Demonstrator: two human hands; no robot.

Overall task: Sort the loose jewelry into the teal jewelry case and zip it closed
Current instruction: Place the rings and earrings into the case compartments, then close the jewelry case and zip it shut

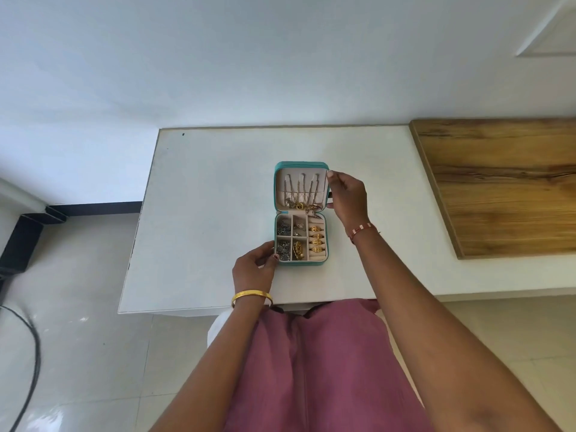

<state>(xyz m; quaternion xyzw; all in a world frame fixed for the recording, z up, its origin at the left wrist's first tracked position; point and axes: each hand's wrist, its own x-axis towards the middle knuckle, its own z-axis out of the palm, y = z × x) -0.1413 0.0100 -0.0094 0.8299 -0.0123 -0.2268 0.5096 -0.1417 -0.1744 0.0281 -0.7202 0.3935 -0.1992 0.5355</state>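
Note:
The teal jewelry case lies open in the middle of the white table. Its lid stands up at the back, with thin necklaces hanging inside. The base holds several gold rings in the right-hand rolls, and silver and gold pieces in the small compartments on the left. My right hand grips the lid's right edge. My left hand holds the base at its front left corner, fingertips on the rim.
A wooden board lies on the table to the right. The table's left edge drops to a tiled floor with a black cable and a dark box. A white wall stands behind.

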